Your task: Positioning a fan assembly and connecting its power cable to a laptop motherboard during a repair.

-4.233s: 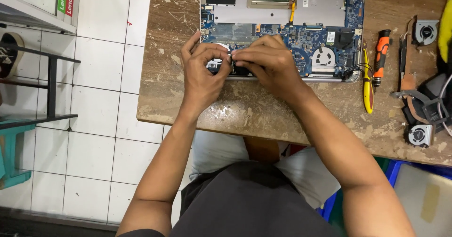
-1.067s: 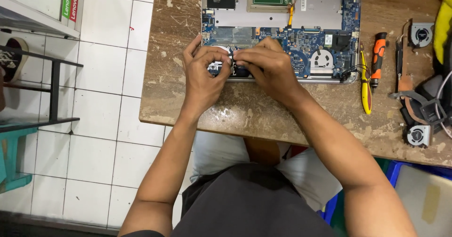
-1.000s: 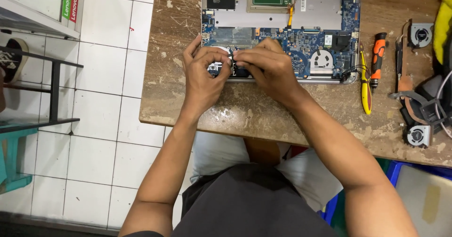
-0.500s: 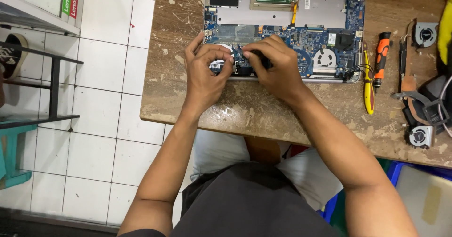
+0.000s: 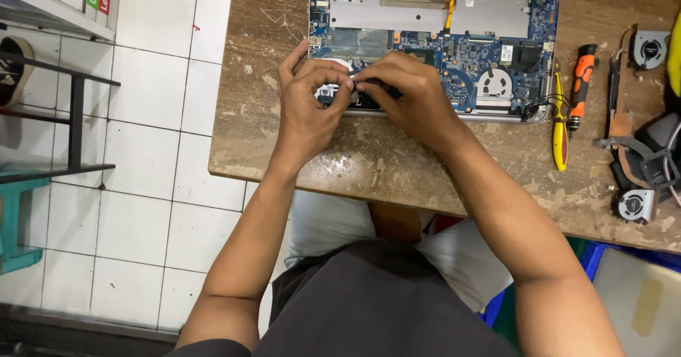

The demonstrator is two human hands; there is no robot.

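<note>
Setting: worn, scratched wooden table point(image 5: 397, 165) over a white tiled floor point(image 5: 142, 208); we look straight down on it from above our own lap.
Left hand: our left hand point(image 5: 310, 109) rests at the near left corner of the opened laptop point(image 5: 433, 52), fingers curled, thumb and forefinger pressed together on a small pale part by the board's near edge. What that part is, we cannot tell.
Right hand: our right hand point(image 5: 408, 98) lies just beside the left, fingertips meeting it, curled over a small dark piece on the board. We cannot make the piece out, since the fingers hide most of it.
Laptop: it lies at the far edge of the table with its cover off, the blue circuit board point(image 5: 489, 59) bare, a round fan point(image 5: 494, 85) set into it to the right of our hands and a grey metal plate across the far half.
Right of the laptop: a yellow pry tool point(image 5: 560, 126) lies just beside the case, and an orange-and-black screwdriver point(image 5: 582, 80) next to that.
Far right: two loose cooling fans point(image 5: 649, 48) point(image 5: 635, 204) with a dark bracket and cables between them.
Left of the table: a dark metal shelf frame point(image 5: 74, 109) stands on the tiles.
</note>
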